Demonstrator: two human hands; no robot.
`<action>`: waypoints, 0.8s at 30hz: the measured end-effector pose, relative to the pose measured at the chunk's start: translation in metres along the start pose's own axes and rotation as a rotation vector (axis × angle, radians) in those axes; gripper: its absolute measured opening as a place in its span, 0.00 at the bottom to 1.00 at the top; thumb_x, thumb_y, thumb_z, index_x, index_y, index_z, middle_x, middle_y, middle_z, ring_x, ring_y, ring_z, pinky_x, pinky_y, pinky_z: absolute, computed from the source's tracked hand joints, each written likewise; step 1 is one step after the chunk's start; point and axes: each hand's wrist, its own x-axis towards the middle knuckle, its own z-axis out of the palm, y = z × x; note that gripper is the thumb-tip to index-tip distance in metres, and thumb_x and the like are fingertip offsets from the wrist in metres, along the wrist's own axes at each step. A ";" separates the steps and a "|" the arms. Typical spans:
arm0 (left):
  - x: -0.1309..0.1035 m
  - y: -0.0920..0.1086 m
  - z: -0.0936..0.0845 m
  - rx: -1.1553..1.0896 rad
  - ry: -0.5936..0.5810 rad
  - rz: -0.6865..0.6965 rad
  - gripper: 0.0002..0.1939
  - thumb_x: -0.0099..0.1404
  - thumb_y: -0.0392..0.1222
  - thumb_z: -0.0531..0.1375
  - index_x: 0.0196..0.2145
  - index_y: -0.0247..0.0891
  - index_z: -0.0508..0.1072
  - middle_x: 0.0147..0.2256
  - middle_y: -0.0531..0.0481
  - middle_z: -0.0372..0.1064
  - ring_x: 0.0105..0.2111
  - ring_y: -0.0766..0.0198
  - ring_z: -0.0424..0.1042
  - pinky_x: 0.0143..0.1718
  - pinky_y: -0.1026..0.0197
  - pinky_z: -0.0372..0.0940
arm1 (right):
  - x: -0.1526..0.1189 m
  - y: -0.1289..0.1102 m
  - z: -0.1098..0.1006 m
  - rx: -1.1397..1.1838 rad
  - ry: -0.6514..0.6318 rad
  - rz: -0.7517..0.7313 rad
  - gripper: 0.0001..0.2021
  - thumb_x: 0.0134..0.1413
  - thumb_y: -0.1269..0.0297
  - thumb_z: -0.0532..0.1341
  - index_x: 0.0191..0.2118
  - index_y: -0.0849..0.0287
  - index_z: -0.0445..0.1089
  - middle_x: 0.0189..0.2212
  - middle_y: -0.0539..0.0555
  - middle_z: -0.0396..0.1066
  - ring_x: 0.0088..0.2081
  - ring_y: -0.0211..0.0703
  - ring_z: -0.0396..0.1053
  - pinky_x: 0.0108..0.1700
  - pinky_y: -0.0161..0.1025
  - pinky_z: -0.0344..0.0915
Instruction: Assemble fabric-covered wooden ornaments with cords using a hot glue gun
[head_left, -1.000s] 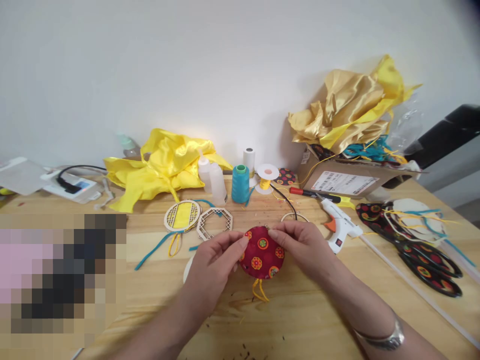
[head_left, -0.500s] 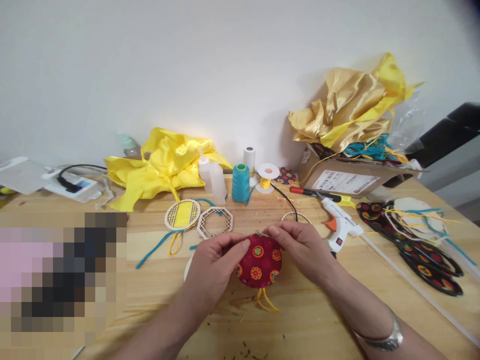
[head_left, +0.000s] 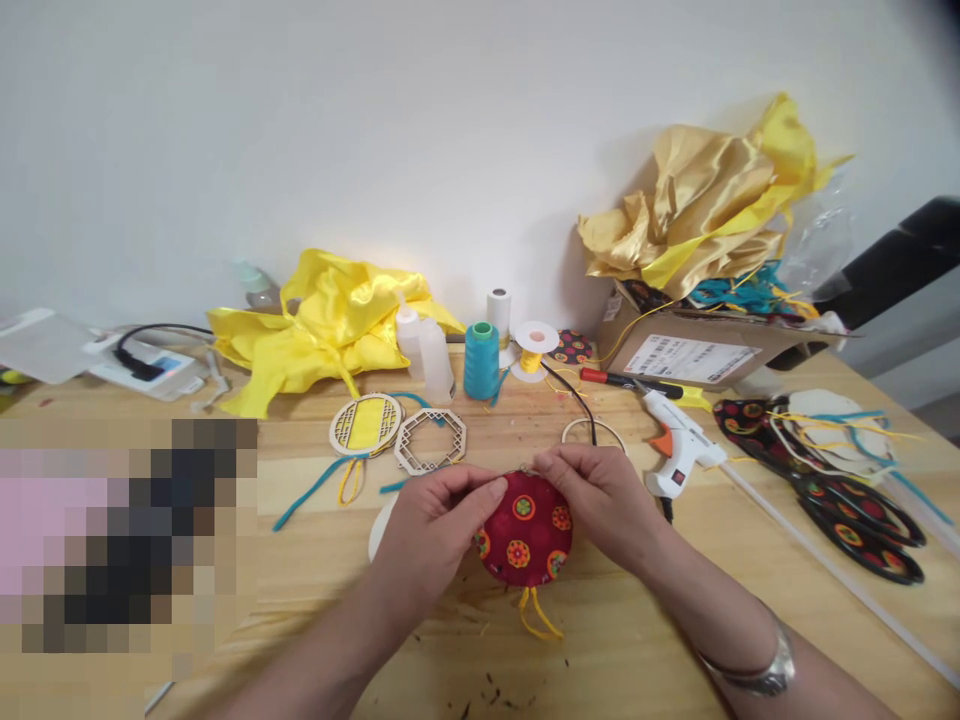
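Note:
Between my two hands is a round, dark red fabric disc (head_left: 525, 530) with orange flower prints, held just above the table. A yellow cord loop (head_left: 537, 615) hangs from its lower edge. My left hand (head_left: 442, 525) pinches the disc's upper left edge between thumb and fingers. At the top edge, my right hand (head_left: 600, 495) is closed with its thumb and fingertips pressed together by a small bit I cannot make out. Behind my left hand, part of a white round piece (head_left: 381, 530) shows on the table.
Behind the hands lie an octagonal wooden lattice frame (head_left: 430, 441) and a round lattice frame (head_left: 366, 424). A teal thread cone (head_left: 481, 362) stands further back. A white glue gun (head_left: 681, 440) and scissors (head_left: 859, 525) lie right, near a cardboard box (head_left: 675, 345). Yellow satin (head_left: 315, 325) is heaped back left.
The disc has shifted slightly right and down and shows a little more of its face. Both hands keep their hold, with the right wrist turned slightly.

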 end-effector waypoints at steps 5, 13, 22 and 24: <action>0.002 -0.001 -0.002 -0.039 -0.004 0.004 0.11 0.55 0.47 0.65 0.31 0.37 0.78 0.25 0.50 0.73 0.24 0.68 0.68 0.27 0.66 0.63 | 0.000 -0.002 0.000 0.054 -0.038 -0.008 0.14 0.54 0.56 0.57 0.26 0.61 0.71 0.21 0.49 0.67 0.24 0.35 0.60 0.25 0.32 0.56; 0.000 -0.002 -0.004 -0.016 0.008 0.048 0.13 0.58 0.49 0.62 0.27 0.35 0.76 0.15 0.58 0.57 0.16 0.75 0.50 0.16 0.71 0.44 | 0.000 -0.009 -0.005 0.114 0.037 0.037 0.12 0.51 0.58 0.60 0.25 0.61 0.72 0.19 0.49 0.67 0.22 0.35 0.59 0.23 0.32 0.55; 0.003 0.008 -0.002 -0.102 0.159 0.079 0.12 0.51 0.46 0.67 0.28 0.34 0.76 0.16 0.58 0.61 0.16 0.76 0.54 0.17 0.72 0.46 | 0.003 -0.006 -0.011 0.236 0.093 -0.006 0.23 0.53 0.46 0.57 0.19 0.61 0.66 0.16 0.47 0.60 0.21 0.33 0.55 0.24 0.32 0.54; 0.004 0.009 -0.003 -0.127 0.173 0.112 0.12 0.52 0.46 0.67 0.29 0.34 0.76 0.16 0.58 0.60 0.16 0.76 0.53 0.17 0.71 0.46 | 0.003 -0.006 -0.011 0.292 0.087 -0.001 0.21 0.51 0.47 0.59 0.22 0.61 0.70 0.18 0.48 0.64 0.22 0.33 0.58 0.26 0.32 0.56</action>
